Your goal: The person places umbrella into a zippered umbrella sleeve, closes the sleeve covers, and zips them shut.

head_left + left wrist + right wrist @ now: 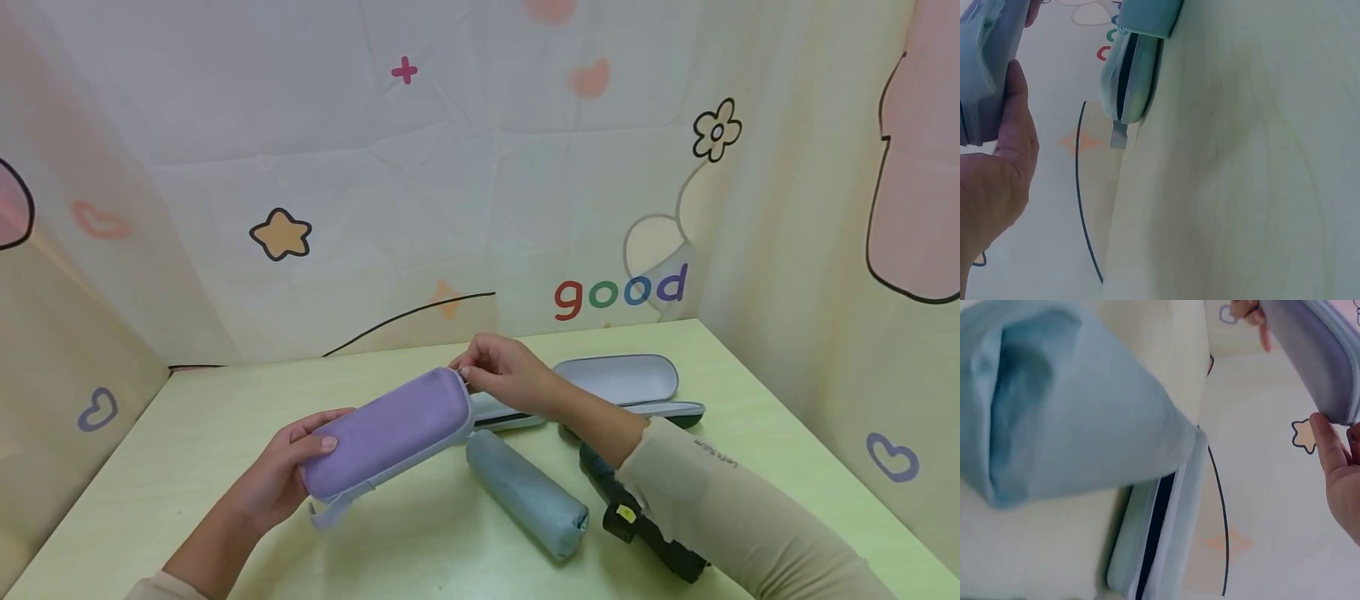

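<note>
A purple zippered pencil case is held up off the table, tilted with its right end higher. My left hand grips its lower left end, thumb on the purple face. At the upper right corner my right hand pinches what looks like the zipper pull, a small dark piece mostly hidden by the fingers. A light strap loop hangs from the lower end. In the right wrist view the right hand is at the end of the case. Whether the zipper is parted cannot be seen.
Right of the case lies a light blue cylindrical bundle. Behind it sits a pale green zippered case, its dark slit showing. An open pale hard case and a black strapped object lie by the right forearm. A printed curtain stands behind.
</note>
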`<state>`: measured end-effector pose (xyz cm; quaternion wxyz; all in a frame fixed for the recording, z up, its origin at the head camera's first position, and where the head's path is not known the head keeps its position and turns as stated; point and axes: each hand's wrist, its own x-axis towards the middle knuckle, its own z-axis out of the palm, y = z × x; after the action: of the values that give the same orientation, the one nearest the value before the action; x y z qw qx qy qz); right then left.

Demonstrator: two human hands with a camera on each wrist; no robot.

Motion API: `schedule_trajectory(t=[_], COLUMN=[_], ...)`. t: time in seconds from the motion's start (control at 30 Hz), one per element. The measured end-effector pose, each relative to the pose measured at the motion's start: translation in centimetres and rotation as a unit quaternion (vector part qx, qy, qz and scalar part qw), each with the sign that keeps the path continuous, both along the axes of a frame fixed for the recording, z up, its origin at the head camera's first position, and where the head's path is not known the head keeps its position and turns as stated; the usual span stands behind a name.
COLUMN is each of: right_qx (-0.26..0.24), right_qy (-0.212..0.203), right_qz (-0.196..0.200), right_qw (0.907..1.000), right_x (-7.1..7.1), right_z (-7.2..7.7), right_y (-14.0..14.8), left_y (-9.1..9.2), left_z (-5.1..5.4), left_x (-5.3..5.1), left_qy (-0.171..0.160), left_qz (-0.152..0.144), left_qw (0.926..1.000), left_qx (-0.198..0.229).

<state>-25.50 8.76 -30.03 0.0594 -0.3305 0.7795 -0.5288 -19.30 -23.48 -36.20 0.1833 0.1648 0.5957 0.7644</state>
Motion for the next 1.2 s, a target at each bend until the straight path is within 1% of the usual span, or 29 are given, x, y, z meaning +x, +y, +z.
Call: schedule_trajectory(t=[0.03,0.1,0.17,0.23,0.3,0.4,0.47,0.53,0.6,0.63,0.67,0.7,0.73,0.8,0.83,0.87,0.9,0.93,1.03,1.13,1.17,1.2], right_qx=[-0.008,-0.024,-0.035,-0.049,-0.067,-0.094,-0.105,-0.107,-0.104,-0.102,-0.098,-0.096,-0.097,-0.101,-0.103,-0.105,-0.106,-0.103,-0.084,-0.070,-0.068,-0.068], right_qy=[-0.027,-0.062,-0.077,-0.088,-0.098,-0.109,-0.108,-0.107,-0.103,-0.100,-0.096,-0.092,-0.088,-0.083,-0.080,-0.079,-0.077,-0.073,-0.036,0.014,0.027,0.038], right_qz=[-0.003,-0.011,-0.025,-0.038,-0.047,-0.056,-0.063,-0.073,-0.082,-0.086,-0.089,-0.089,-0.087,-0.076,-0.068,-0.059,-0.048,-0.040,-0.019,0.001,0.008,0.016], right_qw=[0.9996,0.9977,0.9961,0.9941,0.9917,0.9880,0.9866,0.9857,0.9857,0.9860,0.9865,0.9871,0.9876,0.9885,0.9891,0.9897,0.9902,0.9912,0.9956,0.9974,0.9973,0.9969], right_x=[0.1,0.3,0.4,0.5,0.6,0.5,0.5,0.6,0.7,0.8,1.0,1.1,1.3,1.6,1.8,2.0,2.3,2.5,3.2,3.7,3.8,4.0], right_z=[0.1,0.1,0.1,0.0,-0.2,-0.5,-0.7,-0.8,-0.9,-0.9,-0.9,-0.9,-0.8,-0.7,-0.7,-0.7,-0.7,-0.7,-0.8,-1.0,-1.0,-1.1], right_y=[0.0,-0.2,-0.3,-0.5,-0.8,-1.2,-1.4,-1.6,-1.8,-1.9,-1.9,-2.0,-2.1,-2.3,-2.5,-2.6,-2.7,-2.8,-3.0,-3.0,-3.1,-3.1], left_y=[0.0,0.1,0.3,0.6,0.7,0.7,0.8,1.0,1.5,1.7,2.0,2.3,2.6,3.0,3.1,3.1,3.1,3.2,3.3,3.5,3.5,3.6], left_z=[-0.1,-0.2,-0.3,-0.5,-0.8,-1.3,-1.7,-1.9,-2.1,-2.1,-2.1,-2.1,-2.0,-1.9,-1.8,-1.7,-1.7,-1.6,-1.6,-1.4,-1.4,-1.3], left_x=[0.0,-0.1,-0.2,-0.2,-0.1,0.0,0.0,0.1,0.1,0.1,0.1,0.1,0.0,-0.1,-0.1,-0.2,-0.3,-0.4,-0.6,-0.7,-0.8,-0.8], left_qy=[-0.012,-0.038,-0.063,-0.087,-0.108,-0.141,-0.161,-0.179,-0.194,-0.202,-0.210,-0.219,-0.227,-0.241,-0.245,-0.247,-0.246,-0.241,-0.227,-0.225,-0.228,-0.230], left_qz=[0.016,0.051,0.086,0.105,0.102,0.070,0.060,0.071,0.106,0.129,0.152,0.174,0.194,0.231,0.245,0.253,0.260,0.263,0.263,0.267,0.270,0.271], left_qw=[0.9998,0.9979,0.9942,0.9906,0.9890,0.9872,0.9839,0.9788,0.9713,0.9658,0.9586,0.9498,0.9396,0.9162,0.9036,0.8924,0.8831,0.8759,0.8596,0.8461,0.8422,0.8398], left_qx=[-0.006,-0.013,-0.017,-0.013,-0.005,0.027,0.049,0.071,0.088,0.100,0.118,0.141,0.166,0.221,0.252,0.280,0.304,0.325,0.375,0.402,0.408,0.411])
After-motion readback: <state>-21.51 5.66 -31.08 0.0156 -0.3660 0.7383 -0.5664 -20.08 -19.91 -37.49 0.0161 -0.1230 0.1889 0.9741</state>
